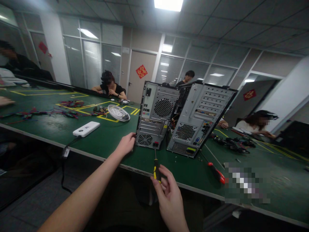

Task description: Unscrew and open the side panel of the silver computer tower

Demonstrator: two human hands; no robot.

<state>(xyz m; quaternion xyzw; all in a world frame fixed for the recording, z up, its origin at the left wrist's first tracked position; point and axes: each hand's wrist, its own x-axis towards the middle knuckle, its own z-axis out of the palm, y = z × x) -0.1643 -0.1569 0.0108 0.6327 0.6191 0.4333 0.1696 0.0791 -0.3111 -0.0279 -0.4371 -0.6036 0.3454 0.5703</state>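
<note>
Two desktop computer cases stand upright side by side, their rear panels facing me: a left computer case (156, 111) and a right computer case (202, 112). At the left case's lower corner, my left hand (126, 144) is closed against its side; some fingertips are hidden. My right hand (169, 190) grips a black-and-yellow screwdriver (156, 172) by the handle. Its shaft points up to the bottom of the left case's rear panel, near the power socket; I cannot tell whether the tip sits on a screw. A red-handled screwdriver (216, 174) lies to the right.
On the green table (108, 141), a white power bank (86, 129) with a black cable lies left. Beyond it are a round white tray (118, 112) and tangled wires (38, 113). Black cables (231, 143) lie right. Several people sit or stand around. The table's front edge is close.
</note>
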